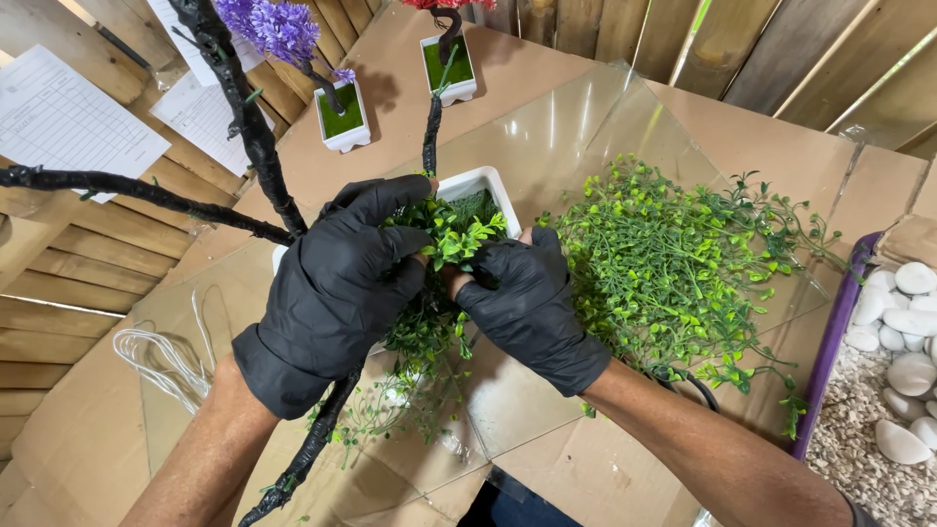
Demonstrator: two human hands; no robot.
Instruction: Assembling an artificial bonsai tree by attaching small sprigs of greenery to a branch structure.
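Cardboard covered the table [88, 429], where both black-gloved hands, left [337, 288] and right [527, 298], pinched fingers shut on a green leafy sprig [451, 239] over the white pot [483, 183], loose foliage [673, 263] lying beside.

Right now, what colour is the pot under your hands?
White pot, a rectangular planter with green filling, seen in the head view.

A craft workshop: wooden slat walls [59, 263], cardboard-covered table [78, 449], artificial foliage pile [683, 263], tray of white pebbles [903, 371].
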